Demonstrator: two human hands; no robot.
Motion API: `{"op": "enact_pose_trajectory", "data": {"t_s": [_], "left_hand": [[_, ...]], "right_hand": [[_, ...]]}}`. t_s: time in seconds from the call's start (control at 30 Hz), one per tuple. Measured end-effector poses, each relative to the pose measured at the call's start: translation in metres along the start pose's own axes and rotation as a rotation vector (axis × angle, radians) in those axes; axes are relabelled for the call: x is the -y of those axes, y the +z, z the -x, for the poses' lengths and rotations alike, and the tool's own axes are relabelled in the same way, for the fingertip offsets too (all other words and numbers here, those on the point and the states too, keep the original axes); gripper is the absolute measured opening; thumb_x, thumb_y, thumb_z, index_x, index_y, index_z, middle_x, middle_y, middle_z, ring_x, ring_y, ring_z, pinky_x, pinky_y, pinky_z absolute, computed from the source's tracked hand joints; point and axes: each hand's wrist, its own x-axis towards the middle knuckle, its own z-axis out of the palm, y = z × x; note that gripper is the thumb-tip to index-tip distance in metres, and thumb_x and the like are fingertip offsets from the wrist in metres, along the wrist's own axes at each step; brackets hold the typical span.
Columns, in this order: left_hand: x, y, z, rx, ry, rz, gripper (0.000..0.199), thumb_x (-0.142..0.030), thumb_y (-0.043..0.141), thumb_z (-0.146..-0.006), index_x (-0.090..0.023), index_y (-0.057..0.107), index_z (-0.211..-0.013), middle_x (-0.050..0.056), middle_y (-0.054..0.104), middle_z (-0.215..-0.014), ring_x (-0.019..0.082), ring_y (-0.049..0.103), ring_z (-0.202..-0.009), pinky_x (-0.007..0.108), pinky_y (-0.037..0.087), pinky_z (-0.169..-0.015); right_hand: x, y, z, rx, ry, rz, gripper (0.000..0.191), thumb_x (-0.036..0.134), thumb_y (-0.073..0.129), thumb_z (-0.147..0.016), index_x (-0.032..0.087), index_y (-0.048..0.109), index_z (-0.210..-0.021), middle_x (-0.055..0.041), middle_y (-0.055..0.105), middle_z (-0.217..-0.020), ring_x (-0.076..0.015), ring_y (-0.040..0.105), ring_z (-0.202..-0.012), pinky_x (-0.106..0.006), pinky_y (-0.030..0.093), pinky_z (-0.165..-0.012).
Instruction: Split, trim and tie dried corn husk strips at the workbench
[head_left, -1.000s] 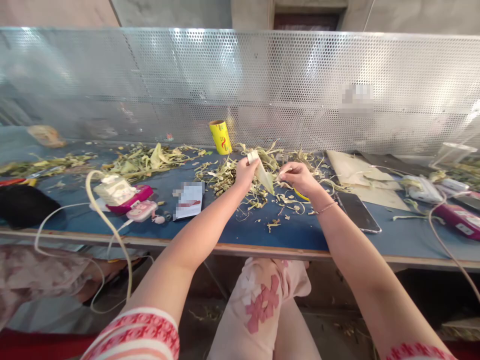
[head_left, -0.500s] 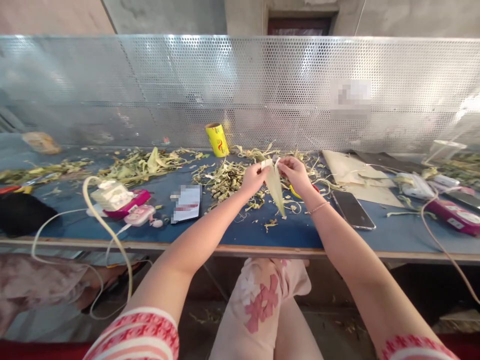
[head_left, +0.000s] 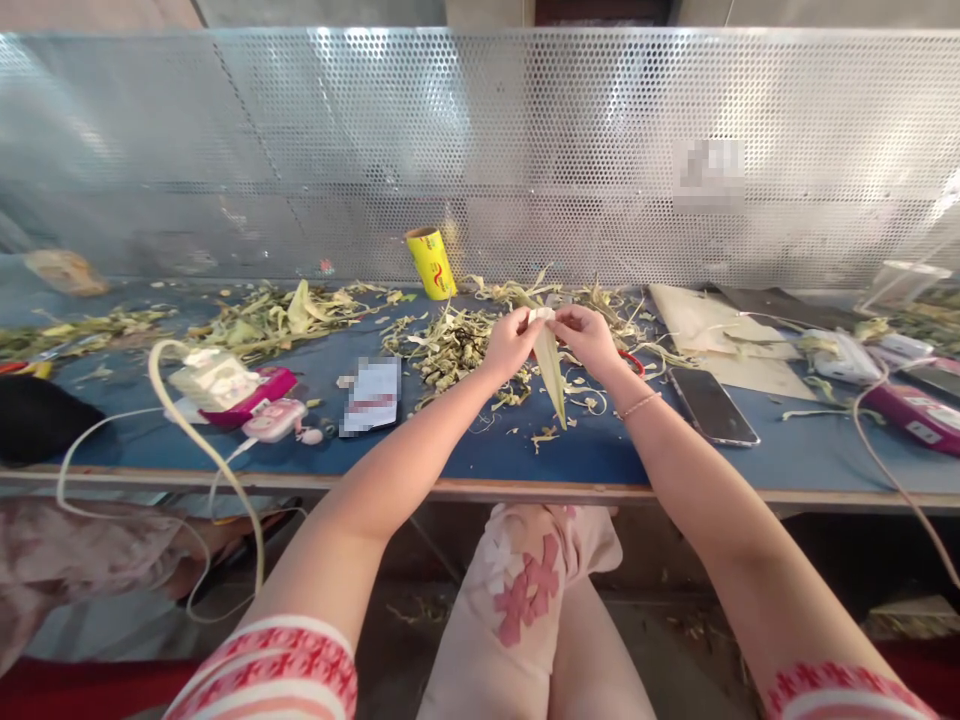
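My left hand (head_left: 511, 346) is closed in a pinch on a long, pale green dried leaf (head_left: 551, 375) with its pointed end hanging down toward me. My right hand (head_left: 586, 338) pinches the same leaf near its top, its fingertips almost touching the left ones. A short white strip (head_left: 541, 314) lies across the leaf's upper end, between both sets of fingers. Just beyond and left of the hands is a heap of dried, curled leaf pieces (head_left: 450, 350). Beside my right wrist shows part of a red handle (head_left: 632, 362); the rest is hidden.
Behind the heap stands a yellow printed tube (head_left: 431, 263), before a perforated metal screen (head_left: 360, 150). A dark phone (head_left: 712, 405) and cardboard (head_left: 757, 370) lie right. On the left are a lit phone (head_left: 373, 395), chargers with cables (head_left: 217, 383) and more dried leaves (head_left: 277, 320).
My right hand has come in closer to the left, and the white strip now lies flatter across the leaf top. The view has tilted slightly downward.
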Motion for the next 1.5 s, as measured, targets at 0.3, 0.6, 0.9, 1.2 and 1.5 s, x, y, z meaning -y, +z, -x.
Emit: {"op": "enact_pose_trajectory", "data": {"t_s": [0.3, 0.6, 0.9, 1.2, 1.5], "left_hand": [[0.003, -0.001, -0.004, 0.007, -0.134, 0.164, 0.024, -0.036, 0.061, -0.078, -0.017, 0.053, -0.065, -0.001, 0.056, -0.057, 0.012, 0.055, -0.05, 0.024, 0.043, -0.048], [-0.006, -0.002, -0.002, 0.022, -0.05, 0.097, 0.027, -0.033, 0.066, -0.075, -0.017, 0.051, -0.059, -0.002, 0.05, -0.051, 0.009, 0.048, -0.047, 0.02, 0.037, -0.045], [-0.001, -0.002, -0.008, -0.114, -0.285, 0.336, 0.016, -0.022, 0.062, -0.075, -0.015, 0.055, -0.064, -0.005, 0.045, -0.051, 0.006, 0.042, -0.044, 0.019, 0.032, -0.045], [0.007, -0.02, -0.023, -0.321, -0.346, 0.319, 0.018, -0.017, 0.058, -0.075, -0.015, 0.051, -0.059, -0.004, 0.046, -0.051, 0.006, 0.043, -0.045, 0.02, 0.033, -0.048], [0.034, -0.043, -0.037, -0.467, -0.285, 0.369, 0.016, -0.019, 0.062, -0.073, -0.016, 0.052, -0.061, -0.005, 0.046, -0.053, 0.006, 0.045, -0.049, 0.02, 0.036, -0.052]], "right_hand": [[-0.002, 0.005, 0.003, -0.016, -0.071, 0.043, 0.021, 0.039, 0.065, -0.073, 0.02, 0.058, -0.075, 0.0011, 0.056, -0.069, -0.0119, 0.051, -0.062, -0.027, 0.041, -0.06], [0.004, 0.005, 0.002, -0.048, -0.104, 0.148, 0.01, 0.028, 0.06, -0.076, 0.018, 0.056, -0.078, -0.0001, 0.057, -0.074, -0.0125, 0.052, -0.071, -0.027, 0.041, -0.065], [0.009, 0.0, 0.004, 0.09, -0.282, 0.125, 0.008, 0.027, 0.062, -0.079, 0.02, 0.059, -0.077, -0.0016, 0.056, -0.083, -0.0148, 0.053, -0.081, -0.028, 0.043, -0.068], [0.024, -0.012, 0.01, 0.419, -0.206, -0.069, 0.021, 0.042, 0.075, -0.071, 0.023, 0.069, -0.075, -0.0029, 0.059, -0.095, -0.0154, 0.055, -0.091, -0.035, 0.047, -0.086], [0.035, -0.022, 0.009, 0.835, -0.131, -0.243, 0.021, 0.037, 0.077, -0.07, 0.018, 0.069, -0.068, -0.0003, 0.058, -0.073, -0.0092, 0.052, -0.065, -0.027, 0.046, -0.063]]}}
